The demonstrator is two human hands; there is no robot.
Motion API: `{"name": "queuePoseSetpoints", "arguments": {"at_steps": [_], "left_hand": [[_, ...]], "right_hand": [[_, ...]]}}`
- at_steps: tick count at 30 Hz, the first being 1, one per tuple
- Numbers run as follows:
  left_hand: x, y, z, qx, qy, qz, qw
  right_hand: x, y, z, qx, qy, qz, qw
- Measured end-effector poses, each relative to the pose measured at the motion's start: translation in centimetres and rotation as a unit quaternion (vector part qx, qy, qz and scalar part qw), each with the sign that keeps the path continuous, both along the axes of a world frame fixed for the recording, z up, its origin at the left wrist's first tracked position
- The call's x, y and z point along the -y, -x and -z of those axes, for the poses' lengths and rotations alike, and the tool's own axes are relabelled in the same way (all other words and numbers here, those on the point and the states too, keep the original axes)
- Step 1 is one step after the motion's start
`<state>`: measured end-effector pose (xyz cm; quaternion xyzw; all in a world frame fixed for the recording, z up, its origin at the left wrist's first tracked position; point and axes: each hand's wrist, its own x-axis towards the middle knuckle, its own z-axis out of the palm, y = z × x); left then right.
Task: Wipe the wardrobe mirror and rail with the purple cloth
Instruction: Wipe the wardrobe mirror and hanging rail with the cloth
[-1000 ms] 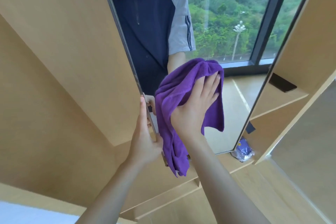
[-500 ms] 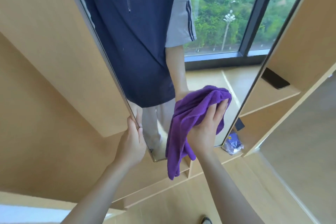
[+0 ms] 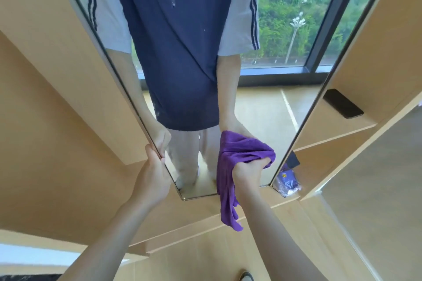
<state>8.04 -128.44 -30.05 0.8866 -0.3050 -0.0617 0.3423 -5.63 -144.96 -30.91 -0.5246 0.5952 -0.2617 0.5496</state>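
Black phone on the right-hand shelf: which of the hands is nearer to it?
Right. The right hand grips the purple cloth low on the mirror, below-left of the phone; the left hand holds the mirror's far left edge.

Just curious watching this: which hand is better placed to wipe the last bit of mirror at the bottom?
Right. The right hand already grips the purple cloth against the mirror; the left hand grips its edge.
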Motion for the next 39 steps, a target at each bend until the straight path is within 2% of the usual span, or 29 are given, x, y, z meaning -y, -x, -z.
{"name": "queuePoseSetpoints", "arguments": {"at_steps": [1,3,4,6,8,9,13,15,18,22,25,28,35,39], "left_hand": [[0.0,0.1,-0.1,-0.004,-0.002,-0.002,1.000],[0.0,0.6,-0.3,0.005,0.008,-0.002,1.000],[0.0,0.9,-0.2,0.014,0.016,-0.003,1.000],[-0.2,1.3,0.0,0.024,0.023,-0.011,0.999],[-0.6,1.9,0.4,0.008,0.028,-0.019,0.999],[-0.9,2.2,0.7,-0.008,0.032,-0.020,0.999],[-1.3,3.5,1.1,-0.019,0.045,-0.040,0.998],[-1.2,3.7,0.9,-0.020,0.045,-0.047,0.998],[-1.3,3.8,0.5,-0.015,0.043,-0.052,0.998],[-1.8,4.1,0.5,-0.059,0.058,-0.045,0.996],[-1.9,4.2,0.6,-0.110,0.091,-0.030,0.989],[-2.0,4.5,0.5,-0.123,0.097,-0.010,0.988],[-1.9,4.6,0.8,-0.099,0.075,-0.006,0.992],[-1.9,4.1,0.7,-0.099,0.047,-0.020,0.994]], "right_hand": [[0.6,-0.2,-0.9,-0.035,-0.007,0.000,0.999],[1.4,-0.1,-2.5,0.026,-0.058,0.039,0.997],[2.0,-0.3,-2.9,0.038,-0.045,0.028,0.998],[1.6,-1.0,-4.3,0.008,0.035,0.040,0.999],[1.8,-0.9,-5.0,0.080,0.116,0.064,0.988],[2.0,-0.8,-5.3,0.097,0.155,0.041,0.982],[2.1,-0.9,-6.2,0.054,0.248,-0.001,0.967],[0.5,-1.1,-5.8,0.035,0.328,-0.035,0.943],[-2.2,-1.6,-4.2,0.003,0.459,-0.127,0.879],[-3.7,-2.2,-1.6,-0.037,0.547,-0.187,0.815],[-3.3,-1.9,0.9,-0.071,0.582,-0.216,0.781],[-3.3,-1.6,3.0,-0.098,0.596,-0.242,0.760],[-4.4,-1.8,3.9,-0.088,0.573,-0.254,0.775],[-4.5,-1.8,4.0,-0.074,0.574,-0.264,0.771]]}}
